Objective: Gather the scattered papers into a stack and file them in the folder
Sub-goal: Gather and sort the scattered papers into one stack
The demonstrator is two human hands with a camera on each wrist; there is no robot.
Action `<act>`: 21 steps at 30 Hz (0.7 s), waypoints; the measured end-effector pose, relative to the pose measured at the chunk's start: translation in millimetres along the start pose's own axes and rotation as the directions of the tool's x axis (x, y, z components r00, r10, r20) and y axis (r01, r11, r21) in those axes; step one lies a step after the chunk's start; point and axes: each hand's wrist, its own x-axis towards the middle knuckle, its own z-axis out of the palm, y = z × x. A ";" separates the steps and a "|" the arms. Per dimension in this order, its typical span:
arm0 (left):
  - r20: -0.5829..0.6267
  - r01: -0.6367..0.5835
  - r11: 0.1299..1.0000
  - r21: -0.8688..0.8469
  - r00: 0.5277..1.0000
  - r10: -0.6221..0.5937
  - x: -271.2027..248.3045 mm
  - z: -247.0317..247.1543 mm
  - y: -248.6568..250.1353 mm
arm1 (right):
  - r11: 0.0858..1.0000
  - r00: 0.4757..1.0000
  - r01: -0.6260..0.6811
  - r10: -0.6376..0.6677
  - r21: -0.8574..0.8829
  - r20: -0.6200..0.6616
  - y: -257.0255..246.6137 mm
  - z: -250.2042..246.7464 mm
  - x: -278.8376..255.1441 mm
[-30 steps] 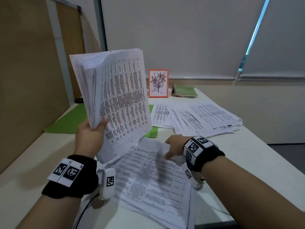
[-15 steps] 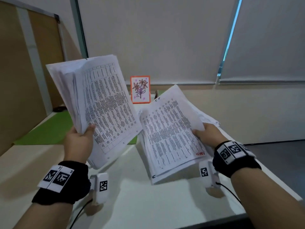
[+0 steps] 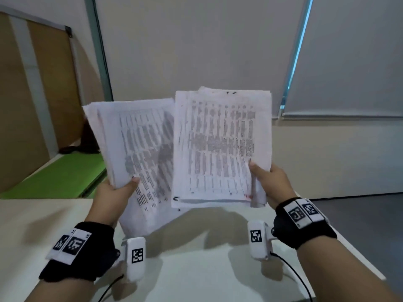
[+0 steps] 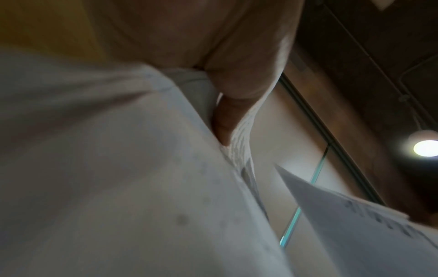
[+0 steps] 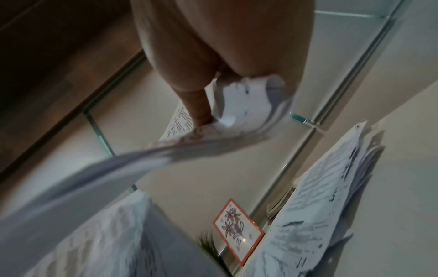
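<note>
Two loose bundles are held above the tabletop (image 3: pixel 196 269), one gripped in each of the hands, left hand (image 3: pixel 113 197) and right hand (image 3: pixel 274 182), so sheets may slip when merged carelessly.

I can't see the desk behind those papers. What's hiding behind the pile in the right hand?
From the head view, the pile blocks it. The right wrist view shows more printed papers spread on the table and an orange-framed flower picture. Anything else there stays covered.

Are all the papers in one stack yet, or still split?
Still split. The left hand grips one bundle, the right hand another; more loose sheets lie on the table.
</note>
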 end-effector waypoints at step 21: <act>0.271 -0.090 0.995 0.050 0.960 0.074 -24.1 36.1 17.6 | 0.992 0.969 0.129 -0.127 0.003 0.211 20.2 47.5 -16.0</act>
